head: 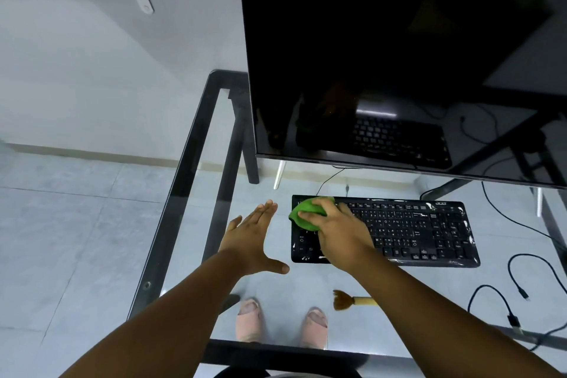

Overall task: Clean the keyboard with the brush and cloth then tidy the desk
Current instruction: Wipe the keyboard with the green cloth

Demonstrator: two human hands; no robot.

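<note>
Wiping stage judged underway: cloth [303, 214] is gripped in the right hand [340, 235] on the keyboard [414, 230], left hand [251, 236] spread empty, brush [352, 301] laid aside, tidying outstanding

We see pale grey floor tiles [76, 224] through a glass desk top [196, 193] with a dark metal frame [184, 163]. Plain white wall [107, 70] stands behind, beige skirting [92, 153] along its foot.

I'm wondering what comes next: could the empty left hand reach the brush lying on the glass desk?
Probably yes. The left hand is open and holds nothing, and bare glass lies between it and the brush; only the right forearm crosses the handle end.
</note>
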